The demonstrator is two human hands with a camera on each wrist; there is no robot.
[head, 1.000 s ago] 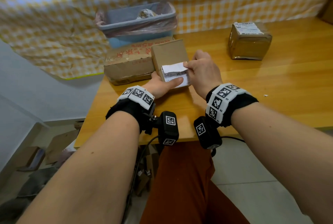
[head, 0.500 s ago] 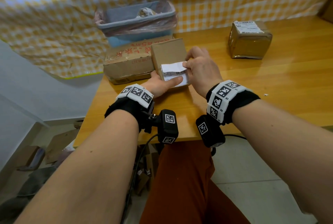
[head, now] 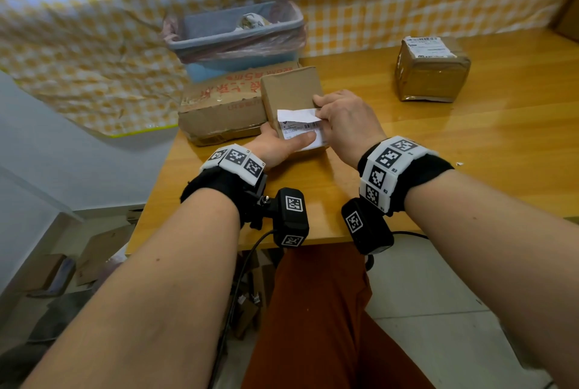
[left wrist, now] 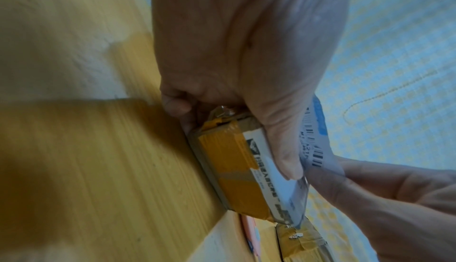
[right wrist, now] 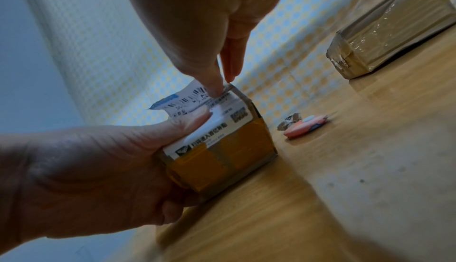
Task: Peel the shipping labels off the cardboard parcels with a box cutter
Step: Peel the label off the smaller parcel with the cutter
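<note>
Label point(head: 297, 116) flap lifted further than a second ago: right hand point(head: 347, 125) pinches its free edge, left hand point(head: 275, 145) clamps the small parcel point(head: 291, 91) on the surface point(head: 470, 144), thumb pinning the stuck half — peel roughly halfway, I'd judge.

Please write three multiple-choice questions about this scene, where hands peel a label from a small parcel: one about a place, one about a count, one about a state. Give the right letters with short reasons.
1. Where is the pink box cutter?
A. in the right hand
B. lying on the table
C. in the bin

2. How many cardboard parcels lie on the table in the head view?
A. three
B. one
C. five

3. What is the state of the label on the small parcel?
A. fully stuck
B. partly lifted
C. wholly removed

Answers: 1 B, it lies beyond the parcel, apart from both hands. 2 A, three boxes show. 3 B, the right hand pinches its raised flap while the left hand presses the rest.
</note>
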